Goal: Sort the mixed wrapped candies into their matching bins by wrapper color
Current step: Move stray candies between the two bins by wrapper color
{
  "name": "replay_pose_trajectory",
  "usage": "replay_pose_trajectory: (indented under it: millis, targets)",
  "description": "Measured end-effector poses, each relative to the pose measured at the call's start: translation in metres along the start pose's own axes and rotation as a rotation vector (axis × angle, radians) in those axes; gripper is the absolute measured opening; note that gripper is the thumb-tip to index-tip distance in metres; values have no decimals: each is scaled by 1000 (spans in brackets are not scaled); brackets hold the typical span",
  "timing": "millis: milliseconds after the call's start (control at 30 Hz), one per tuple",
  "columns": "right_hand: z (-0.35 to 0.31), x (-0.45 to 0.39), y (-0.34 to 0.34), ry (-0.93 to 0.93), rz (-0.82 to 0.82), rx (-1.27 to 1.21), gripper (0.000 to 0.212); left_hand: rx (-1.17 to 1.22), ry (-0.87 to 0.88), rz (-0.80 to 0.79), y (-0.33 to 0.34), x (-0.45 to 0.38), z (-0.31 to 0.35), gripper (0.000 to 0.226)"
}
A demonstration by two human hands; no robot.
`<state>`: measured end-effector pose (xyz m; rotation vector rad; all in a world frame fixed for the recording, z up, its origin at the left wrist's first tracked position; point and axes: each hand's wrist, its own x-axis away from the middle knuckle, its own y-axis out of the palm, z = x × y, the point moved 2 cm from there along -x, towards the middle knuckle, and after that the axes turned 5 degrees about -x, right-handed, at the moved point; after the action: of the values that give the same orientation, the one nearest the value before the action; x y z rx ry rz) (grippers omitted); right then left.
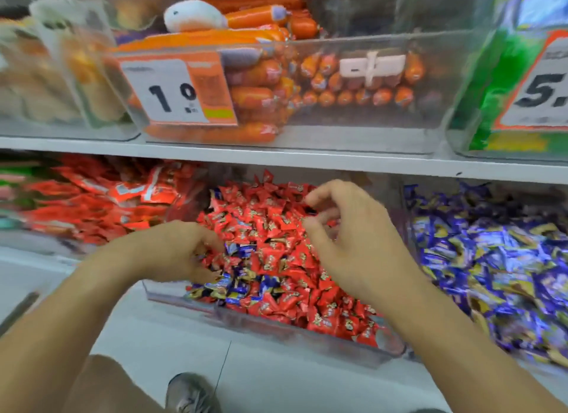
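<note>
A clear middle bin (276,326) on the lower shelf holds mostly red wrapped candies (270,225), with several blue-and-gold candies (242,283) mixed in near its front left. To its right, another bin is filled with blue-and-gold candies (491,259). My left hand (175,252) digs its fingers into the pile at the mixed blue patch; whether it holds anything is hidden. My right hand (347,231) hovers over the red candies, its fingers loosely curled with nothing visible in them.
A bin of red packets (101,200) stands at the left. The white shelf edge (307,159) runs just above the hands. Above it are clear bins of orange sausage-shaped packs (261,83), a price tag (175,93) and green packs (498,90). My shoe (190,394) is on the floor.
</note>
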<state>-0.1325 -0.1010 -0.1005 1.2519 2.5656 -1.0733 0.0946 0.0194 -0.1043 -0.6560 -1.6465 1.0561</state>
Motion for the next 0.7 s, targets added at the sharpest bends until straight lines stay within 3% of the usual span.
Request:
replay_pose_trajectory:
  millis: [133, 233, 367, 433, 600, 700]
  targets:
    - [-12, -17, 63, -30, -540, 176, 24, -27, -37, -44, 22, -21, 4, 67]
    - [-6, -22, 92, 13, -740, 271, 37, 47, 32, -5, 43, -32, 11, 76]
    - [8, -17, 114, 33, -835, 389, 67, 127, 93, 118, 52, -32, 4, 83]
    - [10, -14, 119, -6, -829, 478, 74, 226, 152, 152, 49, -31, 2, 72]
    - [11, -22, 126, 10, -779, 505, 67, 323, 184, 220, 47, -27, -1, 42]
    - [11, -25, 127, -5, -743, 482, 46, 342, 172, 281, 45, -24, 0, 31]
